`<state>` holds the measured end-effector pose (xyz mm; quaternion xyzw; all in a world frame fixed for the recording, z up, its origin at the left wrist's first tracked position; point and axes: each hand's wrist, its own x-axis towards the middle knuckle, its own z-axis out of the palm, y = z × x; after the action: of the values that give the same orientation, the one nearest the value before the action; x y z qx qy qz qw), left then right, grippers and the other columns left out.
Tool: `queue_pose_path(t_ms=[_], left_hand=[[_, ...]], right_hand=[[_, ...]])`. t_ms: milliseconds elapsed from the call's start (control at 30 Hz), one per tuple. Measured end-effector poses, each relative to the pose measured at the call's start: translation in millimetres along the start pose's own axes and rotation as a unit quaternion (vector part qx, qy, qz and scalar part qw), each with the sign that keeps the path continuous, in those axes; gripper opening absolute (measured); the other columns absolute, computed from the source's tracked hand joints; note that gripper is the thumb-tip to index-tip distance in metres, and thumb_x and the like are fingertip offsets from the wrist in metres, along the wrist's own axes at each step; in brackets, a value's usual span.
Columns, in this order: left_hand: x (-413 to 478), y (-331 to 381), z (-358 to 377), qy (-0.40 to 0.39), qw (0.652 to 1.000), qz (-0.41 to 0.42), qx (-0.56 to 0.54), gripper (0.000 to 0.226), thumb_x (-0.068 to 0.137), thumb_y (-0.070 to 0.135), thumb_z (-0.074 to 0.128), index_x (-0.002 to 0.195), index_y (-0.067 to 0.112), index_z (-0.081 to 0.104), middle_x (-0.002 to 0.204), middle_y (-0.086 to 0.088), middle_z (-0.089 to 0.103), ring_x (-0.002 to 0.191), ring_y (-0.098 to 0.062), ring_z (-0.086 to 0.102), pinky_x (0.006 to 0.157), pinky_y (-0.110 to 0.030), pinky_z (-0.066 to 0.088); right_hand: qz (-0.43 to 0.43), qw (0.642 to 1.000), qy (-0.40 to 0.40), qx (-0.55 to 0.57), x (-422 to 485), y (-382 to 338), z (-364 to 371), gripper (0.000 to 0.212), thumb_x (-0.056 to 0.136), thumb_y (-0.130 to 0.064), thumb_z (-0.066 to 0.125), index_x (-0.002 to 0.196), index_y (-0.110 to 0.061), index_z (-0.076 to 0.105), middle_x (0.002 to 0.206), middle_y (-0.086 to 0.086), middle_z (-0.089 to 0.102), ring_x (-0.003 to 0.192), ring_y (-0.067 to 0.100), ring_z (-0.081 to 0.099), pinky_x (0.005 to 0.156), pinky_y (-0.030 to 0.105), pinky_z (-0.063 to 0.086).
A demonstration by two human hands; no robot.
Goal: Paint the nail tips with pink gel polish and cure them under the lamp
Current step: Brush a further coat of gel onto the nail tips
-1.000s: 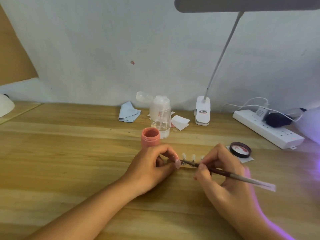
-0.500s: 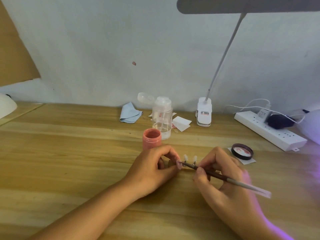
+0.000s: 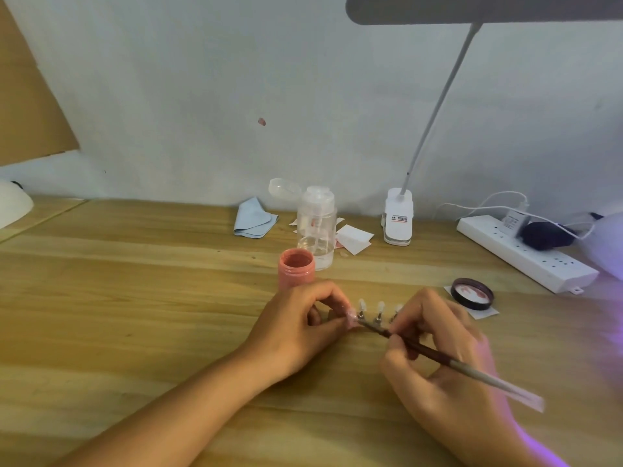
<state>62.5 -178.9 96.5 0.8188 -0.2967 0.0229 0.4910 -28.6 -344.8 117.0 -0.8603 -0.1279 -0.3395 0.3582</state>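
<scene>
A row of clear nail tips (image 3: 381, 306) on small stands sits on the wooden table between my hands. My left hand (image 3: 303, 326) pinches the leftmost tip (image 3: 352, 319), which looks pink. My right hand (image 3: 438, 352) grips a thin brush (image 3: 472, 370) with a dark ferrule and pale handle; its bristle end touches that pinched tip. An open pink gel polish jar (image 3: 296, 268) stands just behind my left hand. Its dark lid (image 3: 472, 293) lies upturned to the right. A purple glow from the curing lamp (image 3: 606, 244) shows at the right edge.
A clear pump bottle (image 3: 317, 224) stands behind the jar, with a blue cloth (image 3: 253, 219) and white paper squares (image 3: 354, 239) near it. A clip desk lamp (image 3: 399, 215) and a white power strip (image 3: 526, 252) with cables line the back right.
The brush tip has stayed at the pinched tip while my right hand shifted slightly; the view has drifted a little. My left hand keeps its pinch.
</scene>
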Motion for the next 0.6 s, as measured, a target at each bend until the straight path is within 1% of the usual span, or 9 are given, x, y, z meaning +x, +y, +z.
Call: queue_pose_path(t_ms=[67, 133, 200, 267, 333, 433, 467, 533, 600], left_hand=[[0.0, -0.5, 0.5, 0.004, 1.000, -0.005, -0.001, 0.012, 0.082, 0.020, 0.076, 0.080, 0.028, 0.068, 0.077, 0.025, 0.062, 0.051, -0.001, 0.040, 0.053, -0.015, 0.030], [0.0, -0.1, 0.1, -0.001, 1.000, 0.000, -0.004, 0.014, 0.083, 0.017, 0.075, 0.079, 0.029, 0.068, 0.079, 0.023, 0.064, 0.051, -0.001, 0.041, 0.053, -0.015, 0.031], [-0.1, 1.2, -0.5, -0.006, 1.000, 0.005, -0.005, 0.018, 0.083, 0.016, 0.075, 0.077, 0.032, 0.067, 0.080, 0.023, 0.065, 0.052, 0.002, 0.043, 0.054, -0.012, 0.032], [-0.2, 1.9, -1.0, -0.003, 1.000, 0.002, -0.006, 0.019, 0.083, 0.016, 0.075, 0.077, 0.032, 0.066, 0.077, 0.026, 0.064, 0.052, 0.003, 0.043, 0.053, -0.010, 0.031], [-0.1, 1.7, -0.8, 0.000, 1.000, -0.003, -0.005, 0.020, 0.082, 0.015, 0.076, 0.076, 0.032, 0.066, 0.076, 0.027, 0.063, 0.050, 0.001, 0.041, 0.051, -0.011, 0.030], [0.1, 1.0, -1.4, -0.008, 1.000, -0.002, -0.002, 0.023, 0.083, 0.014, 0.074, 0.076, 0.034, 0.067, 0.082, 0.022, 0.068, 0.051, -0.001, 0.041, 0.053, -0.014, 0.032], [0.2, 0.9, -1.6, -0.007, 1.000, -0.003, -0.005, 0.023, 0.083, 0.014, 0.074, 0.075, 0.034, 0.067, 0.082, 0.022, 0.068, 0.051, -0.001, 0.041, 0.053, -0.013, 0.032], [0.1, 0.8, -1.6, -0.003, 1.000, -0.007, -0.013, 0.022, 0.083, 0.014, 0.074, 0.075, 0.033, 0.067, 0.080, 0.022, 0.066, 0.049, -0.001, 0.040, 0.052, -0.013, 0.030], [0.8, 1.1, -1.4, -0.005, 1.000, -0.009, -0.015, 0.022, 0.083, 0.013, 0.074, 0.076, 0.032, 0.067, 0.081, 0.021, 0.068, 0.050, -0.001, 0.040, 0.053, -0.015, 0.031]], right_hand=[[-0.005, 1.000, -0.004, -0.009, 0.2, 1.1, 1.7, 0.009, 0.073, -0.022, 0.063, 0.075, -0.019, 0.055, 0.064, -0.012, 0.056, 0.075, 0.005, 0.056, 0.080, 0.031, 0.044], [-0.014, 1.000, -0.019, -0.015, -0.3, 1.6, 1.7, 0.009, 0.072, -0.021, 0.062, 0.073, -0.021, 0.053, 0.062, -0.011, 0.055, 0.072, 0.002, 0.056, 0.084, 0.025, 0.041], [-0.007, 1.000, -0.015, -0.004, -1.0, 0.6, 0.3, 0.007, 0.070, -0.027, 0.055, 0.069, -0.022, 0.051, 0.061, -0.009, 0.055, 0.073, 0.004, 0.055, 0.079, 0.027, 0.041], [0.007, 1.000, 0.001, 0.008, -0.5, 0.2, 0.3, 0.008, 0.073, -0.025, 0.059, 0.070, -0.019, 0.054, 0.061, -0.008, 0.056, 0.071, 0.008, 0.057, 0.074, 0.032, 0.045], [0.016, 1.000, 0.000, 0.008, 0.1, -0.2, 0.9, 0.008, 0.073, -0.020, 0.063, 0.071, -0.017, 0.056, 0.061, -0.008, 0.058, 0.070, 0.010, 0.058, 0.074, 0.036, 0.047], [0.034, 0.999, -0.004, 0.030, 0.3, -0.8, -0.7, 0.009, 0.072, -0.028, 0.057, 0.067, -0.022, 0.052, 0.058, -0.008, 0.057, 0.067, 0.011, 0.057, 0.072, 0.032, 0.043], [0.036, 0.999, 0.004, 0.034, 0.4, -0.2, -0.9, 0.009, 0.073, -0.025, 0.059, 0.068, -0.022, 0.053, 0.059, -0.008, 0.058, 0.065, 0.011, 0.058, 0.071, 0.033, 0.044], [0.038, 0.999, 0.011, 0.037, 1.1, 0.5, 0.2, 0.013, 0.076, -0.014, 0.067, 0.071, -0.019, 0.056, 0.059, -0.009, 0.061, 0.060, 0.011, 0.060, 0.071, 0.040, 0.049], [0.038, 0.998, 0.006, 0.041, 1.5, 1.2, 1.3, 0.015, 0.074, -0.010, 0.067, 0.070, -0.018, 0.055, 0.058, -0.008, 0.060, 0.058, 0.014, 0.059, 0.069, 0.040, 0.048]])
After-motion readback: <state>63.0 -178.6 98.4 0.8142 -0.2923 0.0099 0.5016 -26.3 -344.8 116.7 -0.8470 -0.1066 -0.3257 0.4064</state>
